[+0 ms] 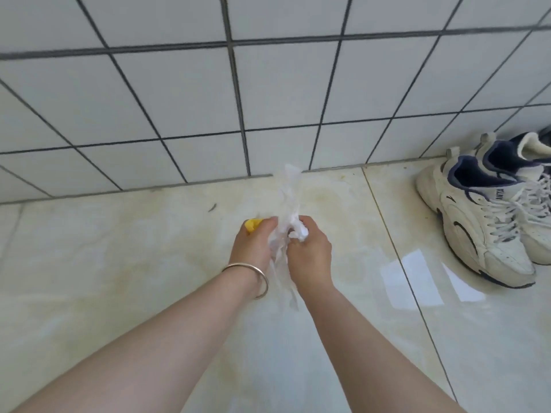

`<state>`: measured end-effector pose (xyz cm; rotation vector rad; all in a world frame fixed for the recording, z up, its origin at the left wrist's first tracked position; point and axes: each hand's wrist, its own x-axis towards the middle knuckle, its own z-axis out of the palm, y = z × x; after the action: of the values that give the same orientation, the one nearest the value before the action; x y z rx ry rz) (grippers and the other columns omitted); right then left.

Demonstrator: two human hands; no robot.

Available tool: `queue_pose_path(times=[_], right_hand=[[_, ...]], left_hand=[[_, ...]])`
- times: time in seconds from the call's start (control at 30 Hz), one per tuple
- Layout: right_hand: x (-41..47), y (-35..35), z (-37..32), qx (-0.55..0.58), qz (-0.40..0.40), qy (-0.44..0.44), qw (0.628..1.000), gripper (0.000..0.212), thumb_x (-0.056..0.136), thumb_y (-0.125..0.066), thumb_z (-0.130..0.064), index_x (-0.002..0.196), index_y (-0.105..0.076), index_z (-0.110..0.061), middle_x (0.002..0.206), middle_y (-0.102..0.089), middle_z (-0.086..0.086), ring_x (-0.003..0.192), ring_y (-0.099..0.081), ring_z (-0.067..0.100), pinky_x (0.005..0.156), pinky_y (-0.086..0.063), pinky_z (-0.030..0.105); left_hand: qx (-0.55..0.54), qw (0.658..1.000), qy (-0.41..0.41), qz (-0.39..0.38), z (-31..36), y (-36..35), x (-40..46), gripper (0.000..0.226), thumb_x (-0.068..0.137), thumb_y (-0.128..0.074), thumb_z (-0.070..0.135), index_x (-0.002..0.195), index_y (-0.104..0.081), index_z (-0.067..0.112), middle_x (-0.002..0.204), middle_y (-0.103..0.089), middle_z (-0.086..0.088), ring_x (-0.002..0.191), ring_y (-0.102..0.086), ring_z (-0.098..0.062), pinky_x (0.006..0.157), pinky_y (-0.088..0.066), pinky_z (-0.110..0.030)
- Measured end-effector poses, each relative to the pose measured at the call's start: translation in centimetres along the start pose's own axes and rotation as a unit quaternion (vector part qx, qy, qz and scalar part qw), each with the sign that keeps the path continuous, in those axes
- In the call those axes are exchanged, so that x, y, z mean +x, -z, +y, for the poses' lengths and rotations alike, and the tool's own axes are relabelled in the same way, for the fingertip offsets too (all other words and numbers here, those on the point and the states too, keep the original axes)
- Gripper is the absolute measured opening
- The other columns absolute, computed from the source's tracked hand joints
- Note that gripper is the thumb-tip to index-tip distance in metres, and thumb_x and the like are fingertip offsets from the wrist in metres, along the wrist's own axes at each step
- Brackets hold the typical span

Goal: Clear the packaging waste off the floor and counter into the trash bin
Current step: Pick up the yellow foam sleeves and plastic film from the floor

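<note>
Crumpled clear-white plastic packaging [286,222] held up between both hands, above the floor [119,263], near the wall base. Upper end of it sticks up past the fingers, lower strands hang down between the wrists. Left hand [253,248] curled round the plastic from the left side, also clutching a yellow scrap [252,225] that shows only at the knuckles; cannot tell what it is. Right hand [310,254] curled round a balled white part of the same plastic, fingers closed on it. Silver bangle [253,278] on left wrist.

Writing: side of the nearer sneaker [477,222] has a small printed brand tag, too blurred to read for sure. No readable text on the plastic.

Edges and room: white tiled wall [179,99] with dark grout meets floor just beyond the hands. Pair of white-and-navy sneakers at far right against the wall, well apart from hands. Glossy beige floor tiles open to the left and toward the camera; small dark speck [212,207] near wall base.
</note>
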<state>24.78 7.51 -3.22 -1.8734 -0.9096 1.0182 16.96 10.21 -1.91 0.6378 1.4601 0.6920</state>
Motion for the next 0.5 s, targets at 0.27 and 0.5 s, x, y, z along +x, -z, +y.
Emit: queue_pose_path(times=[0.27, 0.5], right_hand=[[-8.7, -10.7, -12.2, 0.093, -0.129, 0.082, 0.984, 0.016, 0.077, -0.05, 0.001, 0.078, -0.057, -0.012, 0.066, -0.055, -0.001, 0.062, -0.05, 0.016, 0.059, -0.042, 0.025], [-18.3, -19.3, -20.3, -0.007, -0.257, 0.2, 0.946, 0.021, 0.079, -0.065, -0.022, 0.068, -0.048, -0.023, 0.076, -0.061, 0.002, 0.062, -0.054, 0.016, 0.053, -0.04, 0.016]], left_hand=[[-0.306, 0.948, 0.027, 0.082, 6.3, 13.8, -9.2, 0.042, 0.08, -0.058, 0.056, 0.105, -0.064, 0.022, 0.088, -0.072, 0.003, 0.071, -0.069, -0.014, 0.057, -0.048, -0.023], [-0.414, 0.903, -0.021, 0.115, 8.9, 25.7, -17.6, 0.047, 0.082, -0.058, 0.054, 0.114, -0.063, 0.02, 0.095, -0.074, -0.001, 0.076, -0.071, -0.015, 0.058, -0.05, -0.023]])
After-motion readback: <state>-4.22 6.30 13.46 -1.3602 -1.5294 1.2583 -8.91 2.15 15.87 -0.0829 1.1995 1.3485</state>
